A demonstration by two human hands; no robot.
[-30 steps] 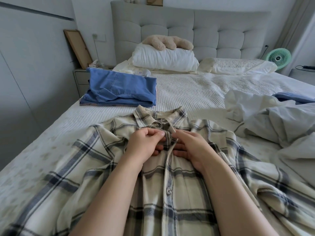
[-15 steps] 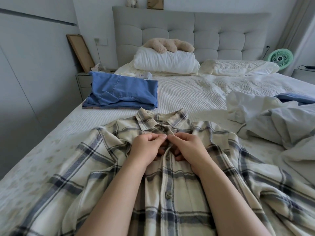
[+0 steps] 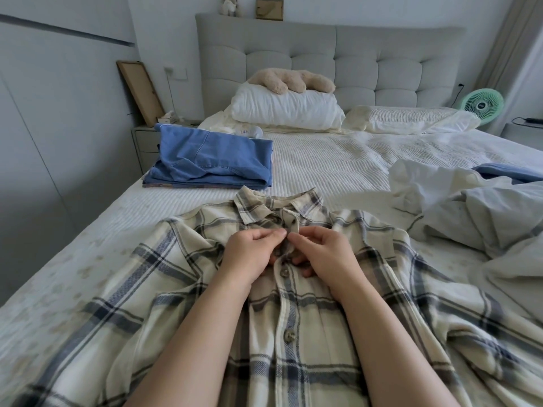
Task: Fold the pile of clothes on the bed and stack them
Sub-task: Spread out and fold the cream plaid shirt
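Cream-and-navy plaid flannel shirt (image 3: 293, 333) spread flat under both hands, unfolded. Left hand (image 3: 249, 254) and right hand (image 3: 326, 254) pinch button placket below collar. Folded blue denim stack (image 3: 211, 160) beyond left hand: done. Crumpled pale clothes pile (image 3: 470, 207) beyond right hand: left.

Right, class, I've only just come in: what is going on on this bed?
A person is working on a plaid shirt spread flat, front up, on the bed. The left hand and right hand pinch its button strip just below the collar, apparently doing up a button. Folded blue clothes lie stacked beyond on the left; a rumpled pile waits on the right.
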